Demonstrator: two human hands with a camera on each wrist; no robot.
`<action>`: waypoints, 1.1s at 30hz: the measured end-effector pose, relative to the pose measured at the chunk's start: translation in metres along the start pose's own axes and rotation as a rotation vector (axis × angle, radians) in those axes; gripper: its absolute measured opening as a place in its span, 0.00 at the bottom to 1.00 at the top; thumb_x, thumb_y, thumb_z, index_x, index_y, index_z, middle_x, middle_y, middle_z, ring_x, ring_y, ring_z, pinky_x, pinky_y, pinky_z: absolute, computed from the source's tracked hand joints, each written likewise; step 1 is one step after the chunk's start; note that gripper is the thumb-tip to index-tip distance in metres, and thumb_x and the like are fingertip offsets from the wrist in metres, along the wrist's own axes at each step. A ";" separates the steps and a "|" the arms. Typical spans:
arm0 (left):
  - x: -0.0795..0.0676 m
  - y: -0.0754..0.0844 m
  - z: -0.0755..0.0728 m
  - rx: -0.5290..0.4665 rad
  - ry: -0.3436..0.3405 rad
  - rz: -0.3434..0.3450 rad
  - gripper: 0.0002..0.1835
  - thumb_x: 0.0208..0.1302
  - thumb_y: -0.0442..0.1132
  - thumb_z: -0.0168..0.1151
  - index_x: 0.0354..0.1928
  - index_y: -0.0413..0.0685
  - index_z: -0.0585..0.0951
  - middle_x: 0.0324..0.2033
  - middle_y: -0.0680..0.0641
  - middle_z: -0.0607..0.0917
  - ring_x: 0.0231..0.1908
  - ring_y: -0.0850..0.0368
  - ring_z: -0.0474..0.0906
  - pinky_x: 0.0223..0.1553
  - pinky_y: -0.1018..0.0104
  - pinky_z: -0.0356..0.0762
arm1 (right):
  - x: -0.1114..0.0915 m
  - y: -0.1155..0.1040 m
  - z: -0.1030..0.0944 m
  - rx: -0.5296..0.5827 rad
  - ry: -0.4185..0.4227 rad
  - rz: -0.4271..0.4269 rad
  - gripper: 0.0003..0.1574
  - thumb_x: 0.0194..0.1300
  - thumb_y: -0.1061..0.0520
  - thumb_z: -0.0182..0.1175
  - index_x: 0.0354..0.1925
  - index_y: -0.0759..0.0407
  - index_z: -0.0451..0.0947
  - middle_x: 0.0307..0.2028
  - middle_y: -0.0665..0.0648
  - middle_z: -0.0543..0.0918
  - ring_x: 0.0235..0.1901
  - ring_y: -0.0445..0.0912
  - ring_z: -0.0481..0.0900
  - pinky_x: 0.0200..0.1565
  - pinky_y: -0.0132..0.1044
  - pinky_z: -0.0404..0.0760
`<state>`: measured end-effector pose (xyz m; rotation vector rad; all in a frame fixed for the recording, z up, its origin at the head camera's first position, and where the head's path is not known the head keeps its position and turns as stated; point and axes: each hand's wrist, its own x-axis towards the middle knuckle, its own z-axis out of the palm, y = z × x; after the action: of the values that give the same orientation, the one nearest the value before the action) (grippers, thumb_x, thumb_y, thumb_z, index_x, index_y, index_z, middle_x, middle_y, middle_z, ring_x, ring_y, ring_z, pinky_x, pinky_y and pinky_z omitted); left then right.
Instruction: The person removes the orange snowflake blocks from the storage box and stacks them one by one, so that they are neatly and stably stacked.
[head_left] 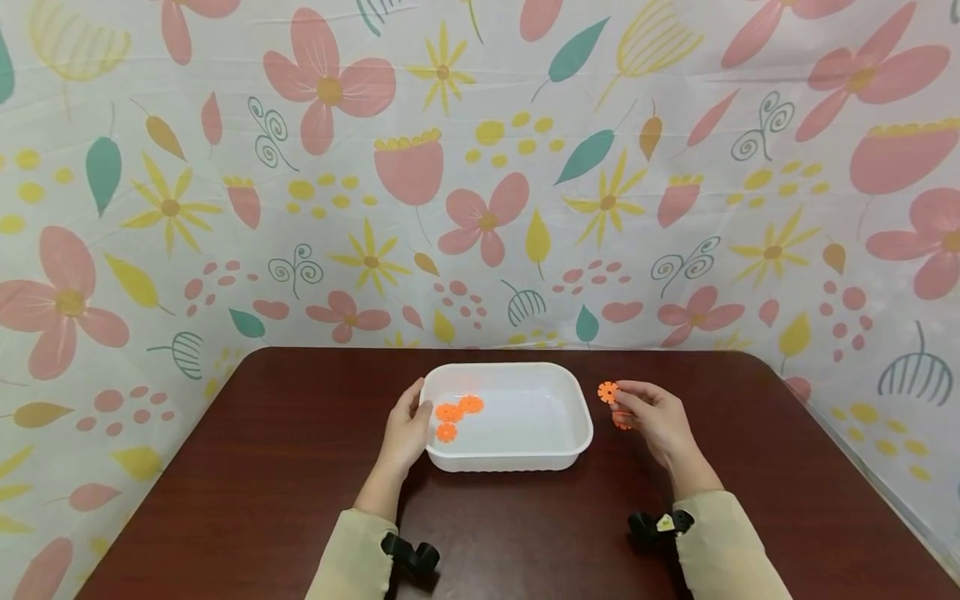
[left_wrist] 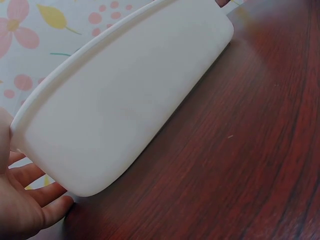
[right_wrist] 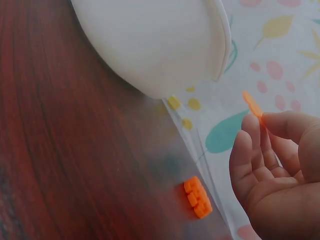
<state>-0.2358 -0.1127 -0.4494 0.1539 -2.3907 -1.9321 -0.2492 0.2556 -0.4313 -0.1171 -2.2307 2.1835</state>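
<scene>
A white plastic tray [head_left: 510, 461] stands on the table, with several orange notched discs [head_left: 446, 432] lying in its left part. My left hand [head_left: 405, 429] grips the tray's left end, thumb at the rim and fingers along the outside wall. To the right of the tray, my right hand [head_left: 662, 425] pinches one orange notched disc [head_left: 608, 392] between thumb and fingertips, raised above the tabletop. Below that hand, another orange piece [right_wrist: 197, 197] lies on the table; the hand partly hides it in the head view.
The dark brown wooden table [head_left: 247, 467] has rounded far corners. A flower-printed cloth [head_left: 480, 183] hangs right behind its far edge. Black wrist cameras sit at the left cuff [head_left: 352, 550] and the right cuff [head_left: 723, 542].
</scene>
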 end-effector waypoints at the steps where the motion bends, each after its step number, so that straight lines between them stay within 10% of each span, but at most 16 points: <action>1: 0.000 0.000 0.000 -0.002 0.001 0.000 0.27 0.72 0.42 0.46 0.71 0.50 0.60 0.62 0.39 0.72 0.57 0.45 0.71 0.57 0.50 0.72 | 0.000 0.001 -0.001 -0.004 0.007 0.001 0.21 0.62 0.54 0.63 0.51 0.61 0.75 0.31 0.43 0.82 0.32 0.39 0.84 0.39 0.33 0.83; 33: 0.004 -0.001 -0.001 -0.014 -0.010 -0.003 0.27 0.72 0.42 0.46 0.71 0.51 0.60 0.62 0.39 0.72 0.56 0.47 0.72 0.55 0.52 0.73 | 0.001 0.024 -0.030 -0.031 0.103 0.054 0.08 0.63 0.55 0.62 0.41 0.51 0.82 0.27 0.42 0.83 0.29 0.35 0.81 0.28 0.29 0.80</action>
<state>-0.2392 -0.1145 -0.4505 0.1481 -2.3846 -1.9548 -0.2473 0.2858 -0.4549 -0.2860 -2.2317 2.1166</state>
